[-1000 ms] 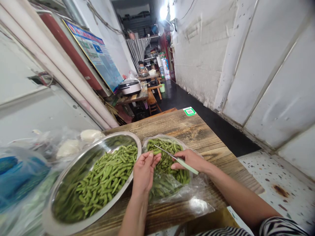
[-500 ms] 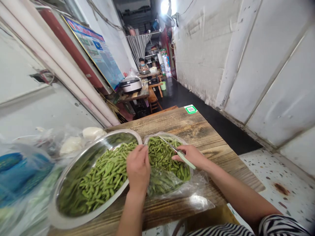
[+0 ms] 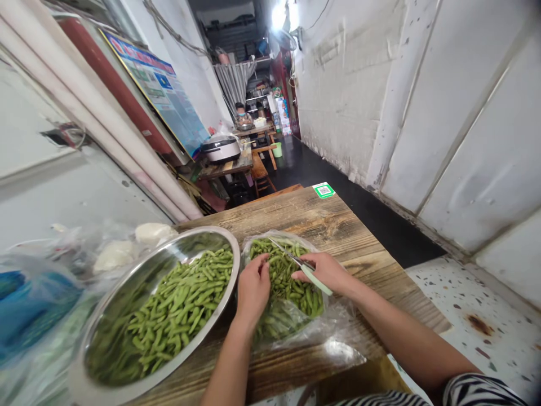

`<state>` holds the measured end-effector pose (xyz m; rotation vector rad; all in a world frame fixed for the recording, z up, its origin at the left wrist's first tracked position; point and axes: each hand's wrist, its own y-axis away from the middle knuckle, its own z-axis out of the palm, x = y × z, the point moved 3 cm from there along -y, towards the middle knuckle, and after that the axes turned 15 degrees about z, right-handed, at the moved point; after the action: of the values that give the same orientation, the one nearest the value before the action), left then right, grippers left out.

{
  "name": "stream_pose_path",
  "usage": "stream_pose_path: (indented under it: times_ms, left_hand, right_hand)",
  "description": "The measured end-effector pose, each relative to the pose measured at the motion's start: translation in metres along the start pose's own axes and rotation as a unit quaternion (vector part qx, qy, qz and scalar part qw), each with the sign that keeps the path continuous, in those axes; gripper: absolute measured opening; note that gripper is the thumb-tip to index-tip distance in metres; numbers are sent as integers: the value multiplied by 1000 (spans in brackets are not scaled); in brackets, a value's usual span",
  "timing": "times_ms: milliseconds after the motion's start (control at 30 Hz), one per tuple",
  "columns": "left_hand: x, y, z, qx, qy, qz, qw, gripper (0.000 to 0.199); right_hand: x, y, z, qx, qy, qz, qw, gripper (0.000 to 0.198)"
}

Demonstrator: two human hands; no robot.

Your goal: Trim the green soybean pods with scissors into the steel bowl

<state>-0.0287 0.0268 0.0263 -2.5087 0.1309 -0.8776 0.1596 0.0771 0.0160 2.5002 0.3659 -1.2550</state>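
Note:
My right hand point(image 3: 327, 272) grips a pair of scissors point(image 3: 316, 280) with pale green handles. Their blades point up and left over a clear plastic bag point(image 3: 333, 316) full of green edamame pods point(image 3: 287, 282). At the bag's left edge is my left hand point(image 3: 253, 287), its fingers curved with a small gap between thumb and forefinger; I see nothing held there. Left of that hand stands a large steel bowl point(image 3: 78, 366), tilted in view, with many more edamame pods point(image 3: 181, 316) inside.
Bowl and bag rest on a wooden table point(image 3: 359, 254) with a green QR code card point(image 3: 324, 190) at its far edge. Plastic bags point(image 3: 38, 304) crowd the left side. Farther back, a white cooker point(image 3: 220, 148) stands on another table, and a person point(image 3: 242, 115) sits beyond it.
My left hand has moved from the bowl's rim to the right, over the bag's edge, and its fingers have loosened. The scissors stay over the bag. The view has shifted slightly.

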Motion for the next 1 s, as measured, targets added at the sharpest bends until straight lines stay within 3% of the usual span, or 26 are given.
stream_pose_path:
  times_ms: [133,367,600,833,933,1000]
  left_hand:
    - [6,9,3,-46,126,-57,989,22]
    - [31,17,4,-96,216,-26,971,24]
    - [31,25,12,-19,306,-101,946,26]
    - [28,29,22,122,425,-182,878,25]
    - [30,29,24,118,444,-186,868,23]
    - [32,30,24,98,437,-169,878,22]
  right_hand:
    - [-4,1,1,2,-46,-44,998,33]
    - [-6,9,5,15,-78,-99,992,23]
    - [-12,18,5,59,-52,-129,989,23]
    - [-15,23,16,45,24,-181,982,10]
    - [-14,24,21,25,26,-181,983,8]
    - [-12,23,23,21,22,-168,985,9]
